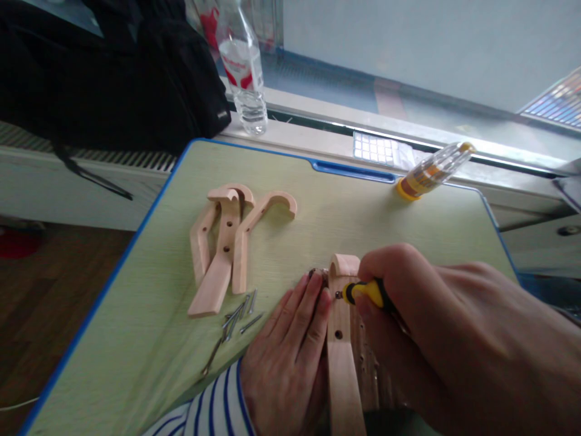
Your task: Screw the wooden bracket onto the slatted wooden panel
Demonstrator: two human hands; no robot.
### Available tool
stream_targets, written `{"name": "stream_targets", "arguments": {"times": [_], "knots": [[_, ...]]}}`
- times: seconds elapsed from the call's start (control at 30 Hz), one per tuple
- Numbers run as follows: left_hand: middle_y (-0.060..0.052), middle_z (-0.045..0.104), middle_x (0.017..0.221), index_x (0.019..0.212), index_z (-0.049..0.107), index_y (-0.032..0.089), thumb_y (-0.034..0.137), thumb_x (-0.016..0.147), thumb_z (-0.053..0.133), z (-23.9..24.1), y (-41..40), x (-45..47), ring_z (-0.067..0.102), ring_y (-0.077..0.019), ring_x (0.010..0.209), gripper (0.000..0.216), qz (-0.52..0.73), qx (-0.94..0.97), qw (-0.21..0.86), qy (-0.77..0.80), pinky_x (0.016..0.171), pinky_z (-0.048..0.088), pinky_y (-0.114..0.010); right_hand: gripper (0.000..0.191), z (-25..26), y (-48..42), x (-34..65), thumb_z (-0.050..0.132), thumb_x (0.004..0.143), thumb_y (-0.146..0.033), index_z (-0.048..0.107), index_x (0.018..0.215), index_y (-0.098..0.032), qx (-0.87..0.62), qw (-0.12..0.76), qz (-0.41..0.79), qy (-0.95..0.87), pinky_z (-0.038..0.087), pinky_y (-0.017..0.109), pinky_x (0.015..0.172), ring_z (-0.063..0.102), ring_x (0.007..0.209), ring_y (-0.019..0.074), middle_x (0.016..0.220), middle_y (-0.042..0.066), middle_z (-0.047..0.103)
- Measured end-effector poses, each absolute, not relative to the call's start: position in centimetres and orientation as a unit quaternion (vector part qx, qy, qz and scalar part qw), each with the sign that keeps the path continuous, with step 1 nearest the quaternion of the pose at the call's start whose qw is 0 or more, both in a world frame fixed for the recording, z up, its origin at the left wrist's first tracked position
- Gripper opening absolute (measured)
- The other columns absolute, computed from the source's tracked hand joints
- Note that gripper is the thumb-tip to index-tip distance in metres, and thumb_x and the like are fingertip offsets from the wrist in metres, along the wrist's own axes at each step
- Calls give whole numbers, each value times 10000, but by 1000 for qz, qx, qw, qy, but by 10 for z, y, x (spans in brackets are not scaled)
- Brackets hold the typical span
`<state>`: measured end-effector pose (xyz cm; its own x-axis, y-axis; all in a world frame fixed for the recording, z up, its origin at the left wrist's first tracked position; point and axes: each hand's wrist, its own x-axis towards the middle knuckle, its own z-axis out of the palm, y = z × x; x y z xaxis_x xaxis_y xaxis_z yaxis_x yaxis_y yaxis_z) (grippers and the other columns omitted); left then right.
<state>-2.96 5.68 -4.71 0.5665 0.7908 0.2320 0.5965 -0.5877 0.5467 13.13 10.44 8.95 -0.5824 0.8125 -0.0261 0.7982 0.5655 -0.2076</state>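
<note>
In the head view my right hand (436, 327) is wrapped round a yellow and black screwdriver (370, 293). Its tip meets a screw (338, 295) in the upper hole of a pale wooden hook (344, 363). A second hole lower on that hook shows dark, with no screw visible in it. The hook lies on a brown wooden board (370, 375), partly hidden by my right hand. Stretched flat beside the hook, my left hand (290, 357) rests on the board, its fingertips close to the hook's edge. Several loose screws (233, 318) lie left of it.
Several more wooden hooks (222, 260) lie in a pile on the blue-edged table (149, 290). A clear tapered container (436, 172) with a yellow base stands far right. Behind the table are a water bottle (245, 79), a black bag (104, 79) and the window sill (299, 133).
</note>
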Motion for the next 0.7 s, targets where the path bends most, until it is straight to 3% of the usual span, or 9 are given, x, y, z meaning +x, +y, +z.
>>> {"name": "stream_targets", "arguments": {"times": [0.3,0.5,0.7], "knots": [[-138,176,1476,1408,149,91,249,851,369,-51,52,-33,176,-296,1345,620,228,869,188,398,1060,294,-512,50,89,102,133,451,799,-207,402,790,-201,-466,28,89,-880,151,248,388,366,380,74,520,-63,463],[-78,231,1467,1386,252,148,220,868,313,-38,61,-43,218,-259,1338,526,245,854,216,405,1070,293,-469,98,100,103,137,387,859,-264,384,779,-208,-441,-6,93,-892,193,258,431,403,451,85,585,-45,475],[-129,194,1473,1407,152,127,541,868,344,-43,64,-47,213,-271,1338,706,229,857,192,420,1050,307,-466,75,104,109,140,382,852,-235,431,852,-179,-411,-21,104,-905,205,253,443,403,482,99,602,-26,486]]}}
